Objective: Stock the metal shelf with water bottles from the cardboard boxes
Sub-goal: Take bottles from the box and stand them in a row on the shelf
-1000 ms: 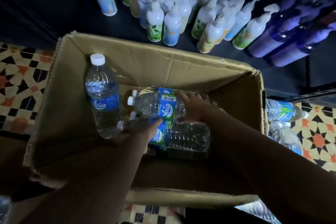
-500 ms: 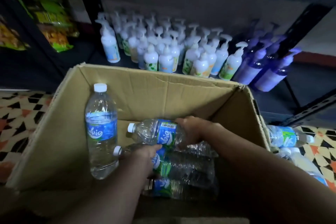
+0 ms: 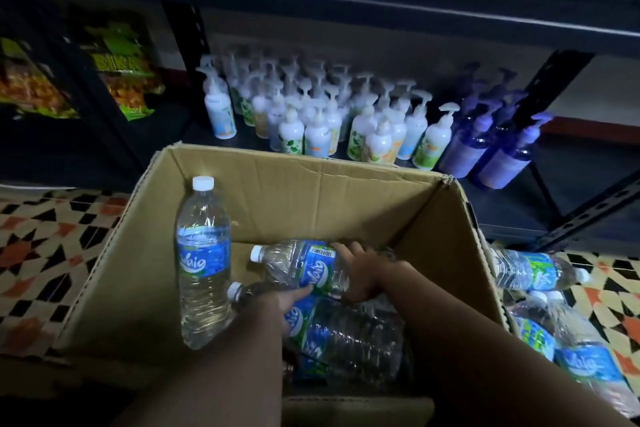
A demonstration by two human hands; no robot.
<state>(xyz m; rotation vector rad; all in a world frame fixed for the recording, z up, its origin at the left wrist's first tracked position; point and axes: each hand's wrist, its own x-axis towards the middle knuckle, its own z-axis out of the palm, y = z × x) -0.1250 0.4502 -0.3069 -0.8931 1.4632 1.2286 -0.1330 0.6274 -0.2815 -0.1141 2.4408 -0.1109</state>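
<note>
An open cardboard box stands on the tiled floor before a dark metal shelf. One water bottle with a blue label stands upright at the box's left. Several more lie on their sides inside. My right hand grips the upper lying bottle around its body. My left hand is closed on the neck end of the lower lying bottle, white cap pointing left. The box's bottom under the bottles is hidden.
White pump bottles and purple pump bottles crowd the low shelf behind the box. Snack bags hang at the back left. More water bottles lie on the patterned floor to the right of the box.
The view has tilted up, showing more of the shelf. Both hands stay on their lying bottles, and the upper bottle has lifted slightly.
</note>
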